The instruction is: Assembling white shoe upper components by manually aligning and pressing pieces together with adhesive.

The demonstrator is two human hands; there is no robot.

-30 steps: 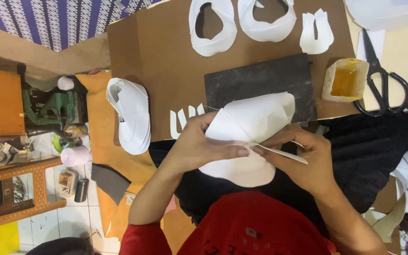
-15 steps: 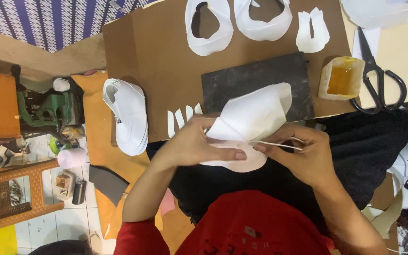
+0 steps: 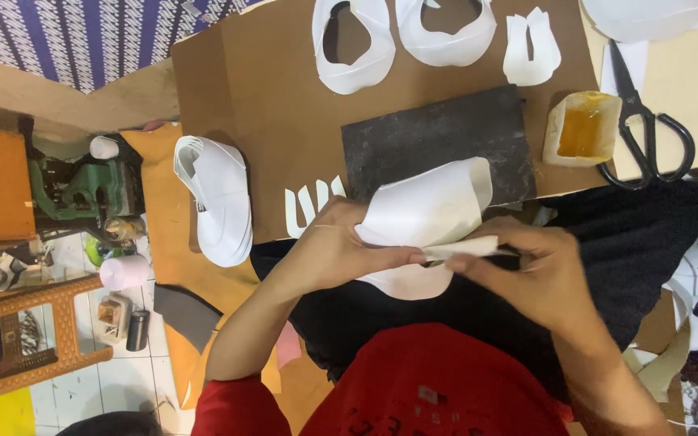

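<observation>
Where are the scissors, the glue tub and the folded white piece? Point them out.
scissors [image 3: 645, 129], head view, on the pivot where the blades meet.
glue tub [image 3: 583, 132], head view, on the amber glue.
folded white piece [image 3: 434, 211], head view, on its curved upper face.

Even, fairly bright indoor light is falling from above, so the brown tabletop [image 3: 284, 105] beyond the left hand [image 3: 341, 250] and right hand [image 3: 539, 274] is showing only soft, short shadows under the white cut pieces. The folded white sheet [image 3: 434, 206] between the hands is glaring slightly and losing surface detail, and both hands are smearing a little with motion blur. Far out to either side of the hands the view is darkening, looking softer and bending slightly.
</observation>
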